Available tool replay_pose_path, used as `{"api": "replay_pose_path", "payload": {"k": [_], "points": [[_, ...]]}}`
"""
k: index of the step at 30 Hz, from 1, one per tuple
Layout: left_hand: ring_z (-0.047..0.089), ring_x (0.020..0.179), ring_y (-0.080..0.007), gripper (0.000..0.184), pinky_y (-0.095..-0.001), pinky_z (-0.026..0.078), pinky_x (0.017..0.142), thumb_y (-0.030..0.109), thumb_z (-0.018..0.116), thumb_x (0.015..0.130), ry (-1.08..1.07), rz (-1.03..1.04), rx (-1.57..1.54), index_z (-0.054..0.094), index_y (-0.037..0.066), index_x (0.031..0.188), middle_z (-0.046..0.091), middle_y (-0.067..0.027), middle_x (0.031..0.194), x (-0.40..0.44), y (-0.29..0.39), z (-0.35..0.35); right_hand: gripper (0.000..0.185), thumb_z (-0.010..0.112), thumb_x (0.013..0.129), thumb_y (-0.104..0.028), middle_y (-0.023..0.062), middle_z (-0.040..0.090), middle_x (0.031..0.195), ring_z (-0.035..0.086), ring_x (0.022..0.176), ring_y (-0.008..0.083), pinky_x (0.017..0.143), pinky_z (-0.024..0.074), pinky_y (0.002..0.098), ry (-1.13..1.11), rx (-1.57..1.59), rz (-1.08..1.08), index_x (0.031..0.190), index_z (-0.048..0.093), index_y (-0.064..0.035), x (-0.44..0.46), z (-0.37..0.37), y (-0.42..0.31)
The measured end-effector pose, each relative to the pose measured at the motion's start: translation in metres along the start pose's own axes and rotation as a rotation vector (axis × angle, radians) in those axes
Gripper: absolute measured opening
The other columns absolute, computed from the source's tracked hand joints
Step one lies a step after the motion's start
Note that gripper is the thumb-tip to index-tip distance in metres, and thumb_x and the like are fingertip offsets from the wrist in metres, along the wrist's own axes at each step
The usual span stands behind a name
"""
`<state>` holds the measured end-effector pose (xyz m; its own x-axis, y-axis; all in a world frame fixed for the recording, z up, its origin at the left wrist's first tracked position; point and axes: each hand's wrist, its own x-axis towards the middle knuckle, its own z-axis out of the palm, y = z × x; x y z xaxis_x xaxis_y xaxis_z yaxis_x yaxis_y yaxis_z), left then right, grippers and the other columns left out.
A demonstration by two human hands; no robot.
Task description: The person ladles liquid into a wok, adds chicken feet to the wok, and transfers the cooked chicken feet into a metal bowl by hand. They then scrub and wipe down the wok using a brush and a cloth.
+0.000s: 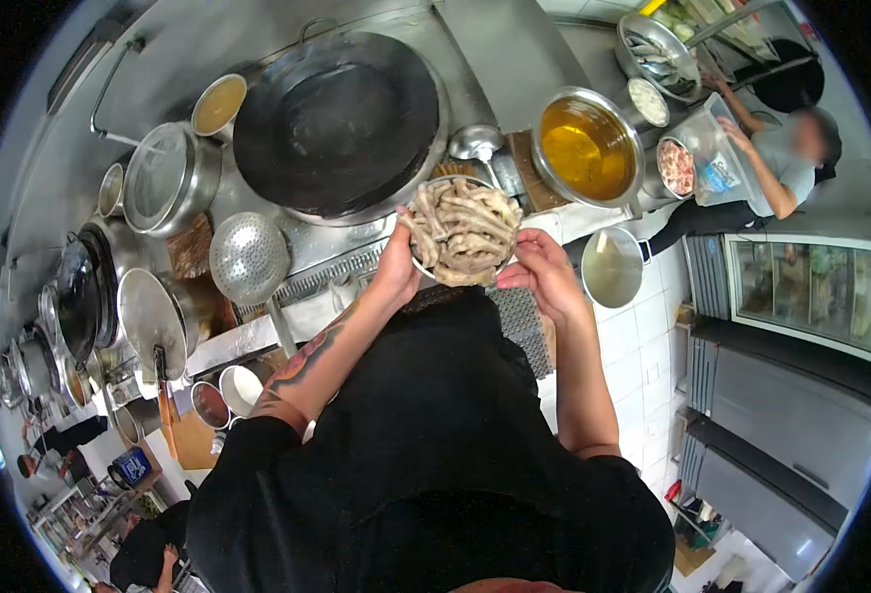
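A round bowl heaped with pale, greyish chicken feet or similar meat pieces (463,229) is held up between both hands in front of my body. My left hand (398,259) grips its left rim. My right hand (544,269) is wrapped round the lower right side of the rim, fingers partly under it. Just beyond the bowl lies a metal ladle (477,142). The large black wok (336,124) sits on the stove behind and to the left. To the right of the ladle stands a metal pot of yellow oil (585,146).
A perforated skimmer (248,259), lidded pot (170,178) and small bowl of sauce (220,106) stand left. A bucket of cloudy liquid (612,267) is at right. Another person (791,163) handles a plastic bin at the upper right; more people are at the lower left.
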<state>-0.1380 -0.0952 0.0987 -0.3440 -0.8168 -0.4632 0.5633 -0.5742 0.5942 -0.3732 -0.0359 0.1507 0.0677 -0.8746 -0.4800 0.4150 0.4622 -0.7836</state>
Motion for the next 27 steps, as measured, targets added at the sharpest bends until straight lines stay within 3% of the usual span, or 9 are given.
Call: {"api": "replay_pose_path", "payload": {"k": [4,6,12,16,18,20,22,24,27], "points": [[0.057,0.129,-0.03,0.086,-0.0493,0.051,0.104,0.074,0.024,0.099,-0.036,0.043,0.025,0.042,0.006,0.148,0.053,-0.0142,0.144,0.05,0.005,0.053,0.03,0.056,0.096,-0.006,0.0188,0.061,0.101,0.072,0.074,0.0268,0.066,0.0628,0.0361,0.002,-0.239,-0.069,0.121,0.045,0.0053,0.05,-0.044,-0.05],[0.057,0.129,-0.0319,0.087,-0.0521,0.051,0.103,0.076,0.024,0.097,-0.046,0.05,-0.056,0.041,0.008,0.149,0.053,-0.015,0.145,0.084,0.013,0.078,0.034,0.057,0.095,-0.006,0.0202,0.06,0.102,0.071,0.074,0.027,0.067,0.0628,0.0362,-0.043,-0.247,-0.07,0.123,0.044,0.0079,0.09,-0.068,-0.079],[0.045,0.138,-0.0406,0.089,-0.062,0.037,0.112,0.075,0.02,0.098,-0.043,0.21,-0.078,0.038,0.005,0.151,0.044,-0.0193,0.152,0.204,0.044,0.137,0.036,0.055,0.095,-0.006,0.0206,0.061,0.102,0.071,0.076,0.0277,0.067,0.0622,0.0366,-0.13,-0.407,-0.036,0.127,0.045,0.0082,0.221,-0.104,-0.18],[0.042,0.14,-0.0407,0.087,-0.0593,0.031,0.117,0.07,0.018,0.102,-0.071,0.292,-0.204,0.038,0.0,0.15,0.042,-0.0226,0.153,0.306,0.057,0.143,0.043,0.056,0.094,-0.008,0.022,0.06,0.109,0.071,0.081,0.0295,0.071,0.0624,0.0379,-0.169,-0.485,0.004,0.132,0.042,0.0083,0.312,-0.124,-0.228],[0.049,0.134,-0.0367,0.086,-0.0524,0.04,0.113,0.071,0.021,0.101,0.088,0.368,-0.161,0.044,-0.002,0.141,0.05,-0.0217,0.144,0.343,0.064,0.151,0.046,0.056,0.094,-0.009,0.0227,0.06,0.112,0.071,0.083,0.0308,0.072,0.0625,0.0386,-0.198,-0.54,0.03,0.134,0.041,0.0082,0.356,-0.133,-0.245],[0.051,0.132,-0.0359,0.081,-0.0516,0.041,0.113,0.066,0.022,0.103,0.118,0.354,-0.188,0.045,-0.003,0.138,0.051,-0.0218,0.142,0.377,0.06,0.148,0.046,0.056,0.093,-0.008,0.0291,0.054,0.124,0.072,0.09,0.0392,0.075,0.0639,0.0428,-0.23,-0.606,0.077,0.131,0.04,0.0113,0.395,-0.143,-0.249],[0.051,0.132,-0.0348,0.081,-0.051,0.041,0.112,0.065,0.022,0.104,0.119,0.353,-0.171,0.045,-0.004,0.14,0.051,-0.0221,0.143,0.421,0.046,0.13,0.047,0.054,0.093,-0.007,0.0295,0.052,0.128,0.07,0.097,0.0412,0.08,0.0634,0.0443,-0.238,-0.628,0.09,0.134,0.039,0.0108,0.418,-0.15,-0.248],[0.052,0.131,-0.0333,0.075,-0.0496,0.042,0.111,0.059,0.026,0.106,0.196,0.307,-0.208,0.045,-0.004,0.141,0.052,-0.0217,0.143,0.438,0.033,0.132,0.047,0.056,0.094,-0.006,0.0245,0.059,0.12,0.07,0.098,0.0399,0.084,0.0614,0.0452,-0.197,-0.614,0.193,0.136,0.04,0.0076,0.435,-0.16,-0.245],[0.056,0.125,-0.0314,0.064,-0.0439,0.043,0.107,0.048,0.042,0.106,0.464,0.334,-0.174,0.055,-0.009,0.134,0.058,-0.0218,0.137,0.503,-0.004,0.088,0.047,0.056,0.093,-0.003,0.025,0.059,0.123,0.069,0.1,0.0407,0.088,0.0602,0.0466,-0.188,-0.611,0.315,0.136,0.041,0.0077,0.461,-0.183,-0.233]]}}
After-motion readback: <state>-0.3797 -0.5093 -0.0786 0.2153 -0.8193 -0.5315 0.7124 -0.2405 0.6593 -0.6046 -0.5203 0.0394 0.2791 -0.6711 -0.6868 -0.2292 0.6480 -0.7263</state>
